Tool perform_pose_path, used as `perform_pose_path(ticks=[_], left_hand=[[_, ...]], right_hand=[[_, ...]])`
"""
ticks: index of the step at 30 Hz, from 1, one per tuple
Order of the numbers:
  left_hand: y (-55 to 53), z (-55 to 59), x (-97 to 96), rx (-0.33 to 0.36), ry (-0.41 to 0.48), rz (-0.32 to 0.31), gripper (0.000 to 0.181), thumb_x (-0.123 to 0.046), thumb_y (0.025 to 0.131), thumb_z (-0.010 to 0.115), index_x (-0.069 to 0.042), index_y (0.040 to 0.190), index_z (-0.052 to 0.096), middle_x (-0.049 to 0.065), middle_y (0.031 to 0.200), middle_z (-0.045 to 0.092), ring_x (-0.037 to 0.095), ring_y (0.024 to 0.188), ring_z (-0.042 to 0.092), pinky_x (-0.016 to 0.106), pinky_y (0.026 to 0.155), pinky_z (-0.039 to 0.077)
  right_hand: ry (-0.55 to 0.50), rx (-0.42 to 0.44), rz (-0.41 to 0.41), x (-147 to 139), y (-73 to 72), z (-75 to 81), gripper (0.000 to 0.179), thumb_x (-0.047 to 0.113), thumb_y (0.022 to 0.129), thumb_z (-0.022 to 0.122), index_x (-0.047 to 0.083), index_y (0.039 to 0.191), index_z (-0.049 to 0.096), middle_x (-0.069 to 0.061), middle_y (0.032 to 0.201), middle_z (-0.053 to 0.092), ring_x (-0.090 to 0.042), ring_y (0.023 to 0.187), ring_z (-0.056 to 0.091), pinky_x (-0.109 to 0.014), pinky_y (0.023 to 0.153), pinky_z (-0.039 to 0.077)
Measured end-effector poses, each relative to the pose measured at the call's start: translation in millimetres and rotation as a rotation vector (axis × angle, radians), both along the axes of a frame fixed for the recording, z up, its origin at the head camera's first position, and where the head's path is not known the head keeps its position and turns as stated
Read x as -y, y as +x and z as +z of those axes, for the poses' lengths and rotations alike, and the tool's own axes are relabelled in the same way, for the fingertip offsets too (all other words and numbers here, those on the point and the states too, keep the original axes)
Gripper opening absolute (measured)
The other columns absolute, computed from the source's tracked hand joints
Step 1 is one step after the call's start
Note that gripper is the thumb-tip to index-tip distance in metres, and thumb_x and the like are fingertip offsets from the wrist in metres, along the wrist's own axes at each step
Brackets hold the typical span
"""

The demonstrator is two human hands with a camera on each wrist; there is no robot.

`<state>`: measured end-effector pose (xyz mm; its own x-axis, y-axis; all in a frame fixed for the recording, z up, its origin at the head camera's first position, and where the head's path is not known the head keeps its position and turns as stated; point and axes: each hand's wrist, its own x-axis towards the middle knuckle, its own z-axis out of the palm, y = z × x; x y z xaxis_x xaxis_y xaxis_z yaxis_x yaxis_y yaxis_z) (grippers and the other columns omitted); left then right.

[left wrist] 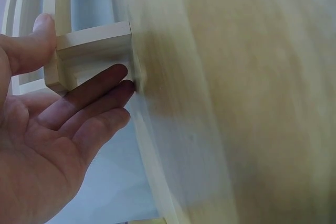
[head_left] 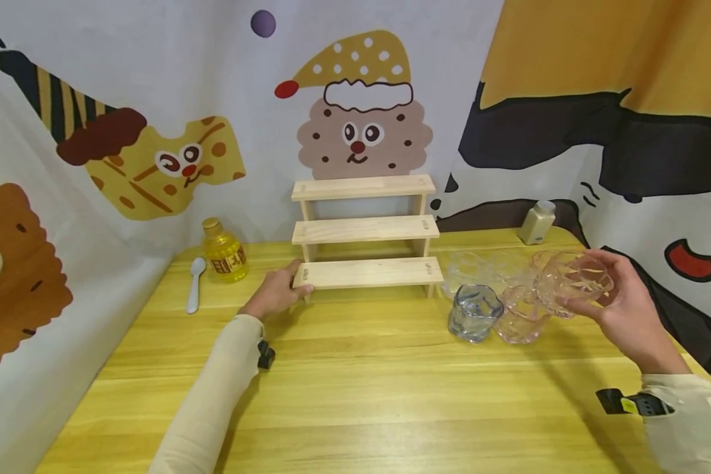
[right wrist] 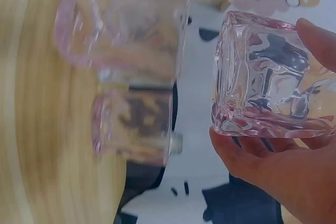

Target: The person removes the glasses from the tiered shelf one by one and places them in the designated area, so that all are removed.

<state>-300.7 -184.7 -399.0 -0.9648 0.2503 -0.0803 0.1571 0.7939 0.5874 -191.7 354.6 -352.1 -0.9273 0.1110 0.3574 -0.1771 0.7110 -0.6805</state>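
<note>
A three-step wooden display shelf (head_left: 367, 273) stands at the back middle of the table. My left hand (head_left: 275, 289) grips the left end of its lowest step; in the left wrist view the thumb (left wrist: 37, 45) lies against the board and the other fingers reach past its end. At the right, my right hand (head_left: 628, 309) holds a pinkish clear glass cup (right wrist: 268, 77) tilted above the table, thumb on one side and fingers on the other. Below and left of it stand another pink glass (head_left: 518, 322), a bluish glass (head_left: 476, 316) and clear glasses (head_left: 465, 268) behind.
A yellow oil bottle (head_left: 225, 255) and a white spoon (head_left: 194, 289) are at the back left of the wooden table (head_left: 355, 395). A small capped jar (head_left: 538, 224) stands at the back right. Cartoon-printed curtain (head_left: 213, 52) hangs close behind the table.
</note>
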Motion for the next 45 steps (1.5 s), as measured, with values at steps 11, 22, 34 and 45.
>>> perform_pose_path(ticks=[11,22,34,45], left_hand=[[-1.6,-1.6,0.2,0.003,0.004,0.009,0.077,-0.037,0.102,0.058,-0.006,0.161,0.02,0.028,0.136,0.061,0.036,0.123,0.062,0.051,0.104,0.051],[-0.8,0.2,-3.6,-0.003,-0.007,0.01,0.076,-0.036,0.102,0.059,-0.006,0.16,0.022,0.026,0.136,0.061,0.034,0.121,0.062,0.049,0.1,0.053],[0.1,-2.7,-1.8,-0.007,-0.007,0.029,0.076,-0.036,0.101,0.06,-0.005,0.16,0.023,0.026,0.137,0.061,0.036,0.125,0.061,0.05,0.103,0.052],[-1.3,-2.7,-1.5,-0.009,0.006,0.028,0.076,-0.037,0.101,0.061,-0.007,0.16,0.023,0.025,0.134,0.063,0.034,0.121,0.063,0.049,0.101,0.052]], right_hand=[[0.042,0.08,-0.164,-35,-0.9,-13.2,0.081,0.02,0.092,0.074,0.011,0.157,0.025,0.03,0.113,0.037,0.018,0.095,0.03,-0.019,0.072,0.031],[0.068,0.221,-0.178,-52,-7.4,-30.9,0.093,0.013,0.092,0.07,-0.005,0.159,0.009,-0.043,0.144,0.035,-0.059,0.122,0.036,-0.064,0.082,0.042],[0.138,0.288,-0.106,-53,-18.9,-51.9,0.089,0.002,0.078,0.077,-0.015,0.148,0.024,-0.043,0.134,0.038,-0.058,0.11,0.047,-0.032,0.061,0.047],[0.114,0.31,-0.045,-48,-27.2,-53.8,0.09,0.001,0.075,0.079,-0.015,0.147,0.026,-0.043,0.138,0.037,-0.06,0.116,0.042,-0.047,0.072,0.053]])
